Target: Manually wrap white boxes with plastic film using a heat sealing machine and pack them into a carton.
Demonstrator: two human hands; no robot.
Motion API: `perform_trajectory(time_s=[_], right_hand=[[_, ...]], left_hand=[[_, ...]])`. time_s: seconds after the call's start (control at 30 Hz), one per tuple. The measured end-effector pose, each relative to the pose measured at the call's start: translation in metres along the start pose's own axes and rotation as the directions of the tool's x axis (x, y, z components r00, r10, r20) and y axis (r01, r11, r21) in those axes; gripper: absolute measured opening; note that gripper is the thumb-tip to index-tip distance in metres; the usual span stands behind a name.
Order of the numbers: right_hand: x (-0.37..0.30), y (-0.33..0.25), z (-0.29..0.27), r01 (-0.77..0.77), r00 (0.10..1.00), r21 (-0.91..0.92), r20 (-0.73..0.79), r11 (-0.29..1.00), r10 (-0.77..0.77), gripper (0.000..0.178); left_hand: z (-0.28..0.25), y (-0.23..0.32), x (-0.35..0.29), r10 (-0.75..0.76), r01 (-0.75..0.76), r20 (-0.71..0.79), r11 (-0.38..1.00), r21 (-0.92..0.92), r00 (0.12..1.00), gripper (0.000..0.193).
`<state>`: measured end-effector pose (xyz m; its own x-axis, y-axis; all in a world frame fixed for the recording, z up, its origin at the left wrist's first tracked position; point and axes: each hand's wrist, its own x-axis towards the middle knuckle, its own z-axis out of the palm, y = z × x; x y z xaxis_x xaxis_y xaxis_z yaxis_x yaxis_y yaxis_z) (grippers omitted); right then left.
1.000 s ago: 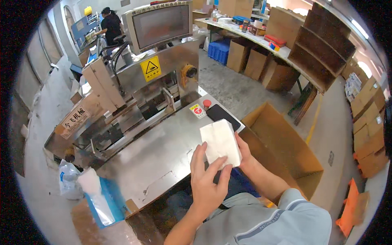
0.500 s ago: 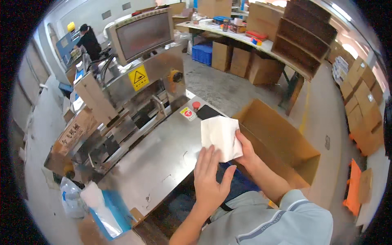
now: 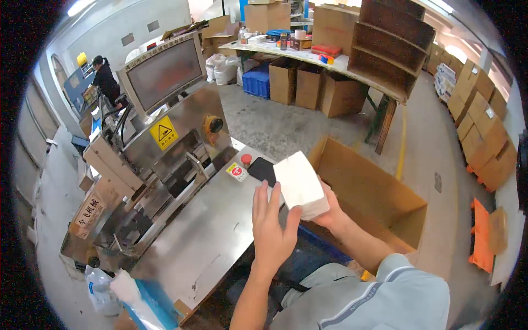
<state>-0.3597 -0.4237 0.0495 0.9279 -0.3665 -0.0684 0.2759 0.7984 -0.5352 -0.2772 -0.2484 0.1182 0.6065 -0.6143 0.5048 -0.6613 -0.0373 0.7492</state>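
A white stack of folded tissue point(image 3: 300, 184), shaped like a thick block, is held above the right end of the steel worktop. My right hand point(image 3: 331, 209) grips it along its right side, partly hidden behind it. On the other side my left hand point(image 3: 273, 225) has its fingers stretched out and apart, with the fingertips beside the stack's left edge and the thumb at its lower corner. A black flat object point(image 3: 261, 171) lies on the worktop just behind the stack, next to a red push button point(image 3: 246, 159).
A machine with a screen point(image 3: 165, 74) borders the steel worktop point(image 3: 203, 236). An open cardboard box point(image 3: 379, 203) stands on my right. White tissue in blue wrapping point(image 3: 146, 302) and a clear plastic bag point(image 3: 100, 289) lie at lower left. Another person point(image 3: 105, 82) stands far left.
The stack has tilted and turned, with its lower end face now showing. My left hand has slid off its front face to the left edge. The view has shifted slightly.
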Motion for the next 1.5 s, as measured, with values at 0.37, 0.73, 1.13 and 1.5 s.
perform_trajectory(time_s=[0.37,0.73,1.13,1.5], right_hand=[[0.017,-0.027,-0.042,-0.079,0.993,0.147,-0.072,0.986,0.090,0.063],[0.007,-0.133,-0.117,0.159,0.895,-0.144,-0.396,0.977,-0.204,0.055],[-0.025,-0.120,-0.413,-0.453,0.549,-0.412,-0.828,0.791,-0.117,0.062],[-0.010,0.011,-0.546,-0.807,0.421,-0.148,-0.824,0.572,0.379,0.044]], left_hand=[[0.045,0.018,0.040,0.138,-0.198,0.258,0.955,0.219,0.956,0.065],[0.033,-0.055,0.015,-0.126,0.046,0.238,0.947,0.317,0.963,0.059],[0.047,-0.159,-0.010,-0.375,0.088,0.184,0.602,0.793,0.908,0.070],[0.051,-0.159,-0.003,-0.354,-0.006,0.230,0.533,0.846,0.907,0.068]])
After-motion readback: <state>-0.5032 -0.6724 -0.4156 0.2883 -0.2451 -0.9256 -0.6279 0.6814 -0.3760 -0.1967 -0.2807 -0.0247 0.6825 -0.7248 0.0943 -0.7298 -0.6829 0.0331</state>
